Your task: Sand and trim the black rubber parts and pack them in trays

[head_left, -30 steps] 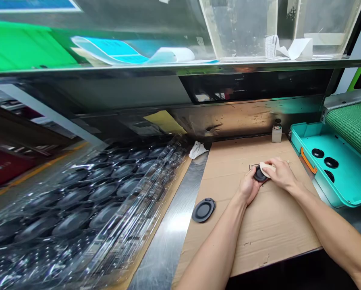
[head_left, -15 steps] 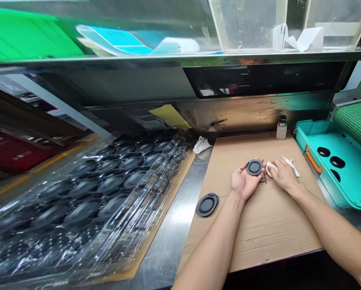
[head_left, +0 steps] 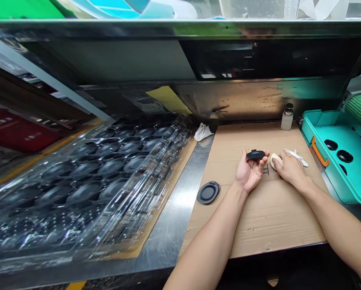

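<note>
My left hand point(head_left: 249, 172), palm up, holds a round black disc-shaped part point(head_left: 255, 154) by its edges between thumb and fingers. The disc is tilted so it shows nearly edge-on. Beside it, my right hand point(head_left: 291, 167) is closed on a small cream-coloured pad point(head_left: 275, 161), held just above or against the cardboard; I cannot tell which. A white crumpled cloth point(head_left: 296, 157) lies behind the right hand. Another dark round part point(head_left: 208, 192) rests on the cardboard sheet point(head_left: 253, 225) to the left, apart from both hands.
Clear plastic trays point(head_left: 92, 185) with many black round parts fill the left side. On the right stands a teal bin point(head_left: 358, 177) with several black discs. A small bottle point(head_left: 287, 119) is at the back, and a white wad point(head_left: 202, 132) lies left of the cardboard.
My left hand has tipped the disc from face-up to nearly edge-on and gripped it by the rim. My right hand keeps the pad. The camera view has tilted downward.
</note>
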{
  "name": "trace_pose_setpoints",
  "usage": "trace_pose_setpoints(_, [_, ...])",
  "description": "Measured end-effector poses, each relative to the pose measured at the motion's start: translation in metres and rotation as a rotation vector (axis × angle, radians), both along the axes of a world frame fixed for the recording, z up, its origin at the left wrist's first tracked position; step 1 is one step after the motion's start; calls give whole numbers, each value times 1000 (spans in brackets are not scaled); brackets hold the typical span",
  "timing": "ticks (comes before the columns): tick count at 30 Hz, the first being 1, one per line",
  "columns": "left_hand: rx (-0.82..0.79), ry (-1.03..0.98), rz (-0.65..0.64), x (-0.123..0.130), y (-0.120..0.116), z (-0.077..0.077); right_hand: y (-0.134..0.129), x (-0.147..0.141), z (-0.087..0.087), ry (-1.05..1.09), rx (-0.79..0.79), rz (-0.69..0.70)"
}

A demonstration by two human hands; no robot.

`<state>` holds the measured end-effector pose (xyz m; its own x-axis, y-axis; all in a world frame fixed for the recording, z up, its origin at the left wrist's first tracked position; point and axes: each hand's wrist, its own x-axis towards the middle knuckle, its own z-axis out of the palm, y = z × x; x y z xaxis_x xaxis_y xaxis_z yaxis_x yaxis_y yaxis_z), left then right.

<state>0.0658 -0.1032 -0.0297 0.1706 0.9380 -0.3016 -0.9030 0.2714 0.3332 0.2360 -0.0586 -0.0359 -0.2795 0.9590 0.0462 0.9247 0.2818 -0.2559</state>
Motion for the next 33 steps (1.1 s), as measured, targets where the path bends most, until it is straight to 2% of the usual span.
trace_pose_setpoints(5, [1,71,22,1,0,-1,1,0,-5,63,35,22])
trace_pose_setpoints(9, [7,87,30,1,1,-2,2,5,-1,124,89,64])
trace_pose_setpoints(13, [2,90,22,1,2,-2,10,21,5,57,344,-102])
trace_pose_setpoints(15, [8,108,-12,2,3,-4,16,27,7,10,294,-130])
trace_pose_setpoints(18, [26,244,-74,6,4,-9,18,27,9,144,179,29])
trace_pose_setpoints(21, [59,431,-99,13,5,-16,10,17,11,403,234,269])
trace_pose_setpoints(23, [99,517,-101,18,5,-20,3,10,11,459,226,349])
trace_pose_setpoints(27, [136,681,-89,24,5,-26,-5,4,5,363,188,353])
trace_pose_setpoints(33, [169,871,-104,27,3,-29,-8,3,6,315,248,364])
